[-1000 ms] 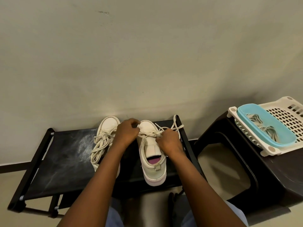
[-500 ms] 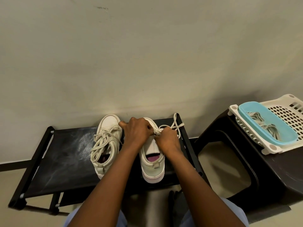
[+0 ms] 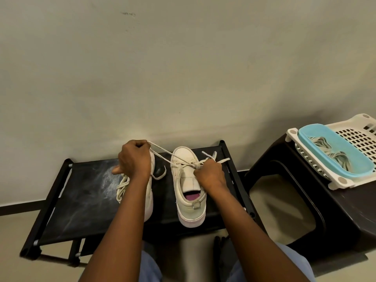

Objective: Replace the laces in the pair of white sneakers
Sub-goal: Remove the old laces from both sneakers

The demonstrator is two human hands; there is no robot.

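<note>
Now the left hand (image 3: 134,159) is clenching the lace (image 3: 158,147), drawing it taut, while the right hand (image 3: 209,175) is seemingly pinching it at the sneaker (image 3: 188,184); overpulling is risking unthreading the far end.

A plain, pale grey-green plastered wall (image 3: 183,68) rises behind the fingers (image 3: 136,145) and fills the upper half of the view. Under the fingers stands a low black shelf bench (image 3: 81,200) with a dusty fabric top and a tube frame. Well to the right of the fingers is a dark brown plastic stool (image 3: 345,210), partly in shadow. Left of the fingers and lower, a dark skirting strip (image 3: 20,207) meets the beige floor (image 3: 12,241).
</note>
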